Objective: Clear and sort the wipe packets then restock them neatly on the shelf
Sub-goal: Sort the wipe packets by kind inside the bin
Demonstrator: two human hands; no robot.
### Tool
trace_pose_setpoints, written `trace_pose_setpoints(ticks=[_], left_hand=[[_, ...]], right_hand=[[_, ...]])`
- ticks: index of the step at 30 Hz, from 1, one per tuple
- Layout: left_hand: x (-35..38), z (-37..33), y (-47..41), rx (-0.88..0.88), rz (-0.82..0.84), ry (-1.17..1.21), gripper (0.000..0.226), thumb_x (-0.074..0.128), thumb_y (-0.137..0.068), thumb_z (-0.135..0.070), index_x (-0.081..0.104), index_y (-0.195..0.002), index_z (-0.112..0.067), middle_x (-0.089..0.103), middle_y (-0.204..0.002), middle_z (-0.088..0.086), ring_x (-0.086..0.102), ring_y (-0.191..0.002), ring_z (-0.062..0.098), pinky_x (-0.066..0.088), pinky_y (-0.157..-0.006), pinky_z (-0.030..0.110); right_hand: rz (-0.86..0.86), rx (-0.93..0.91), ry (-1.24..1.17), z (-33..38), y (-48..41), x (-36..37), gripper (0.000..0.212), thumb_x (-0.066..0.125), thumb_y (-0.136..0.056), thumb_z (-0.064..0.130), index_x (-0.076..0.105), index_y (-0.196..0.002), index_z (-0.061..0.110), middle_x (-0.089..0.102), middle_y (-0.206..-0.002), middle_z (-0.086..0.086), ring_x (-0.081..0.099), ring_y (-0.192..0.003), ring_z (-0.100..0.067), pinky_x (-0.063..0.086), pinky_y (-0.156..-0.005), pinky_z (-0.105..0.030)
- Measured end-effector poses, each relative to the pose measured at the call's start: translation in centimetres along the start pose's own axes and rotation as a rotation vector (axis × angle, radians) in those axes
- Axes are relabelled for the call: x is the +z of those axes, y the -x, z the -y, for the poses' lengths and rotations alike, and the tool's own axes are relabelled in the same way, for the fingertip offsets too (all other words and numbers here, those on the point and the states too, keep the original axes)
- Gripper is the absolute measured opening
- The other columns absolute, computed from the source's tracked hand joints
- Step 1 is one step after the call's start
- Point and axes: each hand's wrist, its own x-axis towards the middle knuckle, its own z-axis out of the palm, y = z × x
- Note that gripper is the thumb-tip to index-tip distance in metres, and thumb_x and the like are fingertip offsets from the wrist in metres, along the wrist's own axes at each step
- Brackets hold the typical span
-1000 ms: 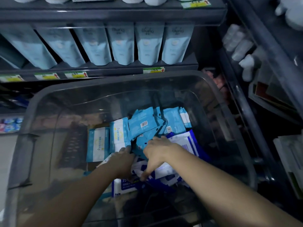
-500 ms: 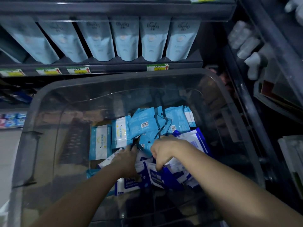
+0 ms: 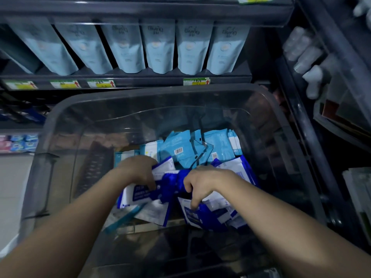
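A clear plastic bin (image 3: pixel 60 121) holds a heap of wipe packets. Light blue packets (image 3: pixel 186 149) lie at the back of the heap; dark blue and white packets (image 3: pixel 202 217) lie at the front. My left hand (image 3: pixel 138 171) grips a dark blue and white packet (image 3: pixel 140 194) by its top edge. My right hand (image 3: pixel 200 181) is closed on the crumpled dark blue packets (image 3: pixel 172 183) in the middle of the heap. Both forearms reach down into the bin.
A dark shelf (image 3: pixel 140 79) behind the bin carries a row of pale blue pouches (image 3: pixel 158 51) with price tags (image 3: pixel 100 84) under them. A side rack (image 3: pixel 313 73) with white bottles stands at the right. Small colourful packs (image 3: pixel 18 142) sit low at left.
Both hands have pulled the dark blue and white packets up and toward me, spreading the front of the heap. The view has tilted closer to the bin.
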Motion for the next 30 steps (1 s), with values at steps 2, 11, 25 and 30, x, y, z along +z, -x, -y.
trace_pose_setpoints(ticks=[2, 11, 25, 30], left_hand=[[-1.2, 1.0, 0.3, -0.027, -0.061, -0.018, 0.052, 0.077, -0.065, -0.042, 0.059, -0.111, -0.027, 0.063, -0.114, 0.0, 0.059, -0.1, 0.022, 0.05, -0.086, 0.034], [-2.1, 2.6, 1.7, -0.059, -0.065, 0.076, 0.055, 0.078, -0.07, -0.035, 0.056, -0.12, -0.027, 0.061, -0.12, -0.001, 0.059, -0.103, 0.02, 0.05, -0.085, 0.031], [-1.8, 4.3, 1.8, 0.143, -0.206, 0.255, 0.038, 0.085, -0.061, -0.03, 0.057, -0.086, -0.026, 0.064, -0.094, -0.003, 0.059, -0.085, 0.017, 0.049, -0.077, 0.032], [-0.9, 3.2, 2.1, 0.27, -0.16, 0.292, 0.041, 0.087, -0.06, -0.03, 0.057, -0.089, -0.027, 0.064, -0.094, -0.006, 0.059, -0.085, 0.015, 0.047, -0.074, 0.029]], right_hand=[[-0.043, -0.012, -0.036, 0.2, 0.2, 0.0, 0.054, 0.075, -0.072, 0.048, 0.064, -0.113, 0.014, 0.064, -0.11, -0.006, 0.062, -0.097, -0.025, 0.048, -0.07, -0.032], [-0.165, -0.152, -0.328, 2.3, 0.2, -0.1, 0.035, 0.074, -0.081, 0.036, 0.063, -0.11, 0.02, 0.063, -0.114, 0.003, 0.06, -0.103, -0.018, 0.052, -0.088, -0.037], [-0.36, 0.059, -0.516, 1.5, 0.0, -1.0, 0.046, 0.065, -0.082, 0.055, 0.05, -0.055, 0.021, 0.049, -0.058, 0.006, 0.051, -0.06, -0.015, 0.042, -0.06, -0.027], [-0.75, 0.132, -0.194, 1.7, 0.4, -1.5, 0.069, 0.073, -0.058, 0.072, 0.051, -0.099, 0.021, 0.053, -0.105, 0.006, 0.049, -0.098, -0.014, 0.044, -0.075, -0.031]])
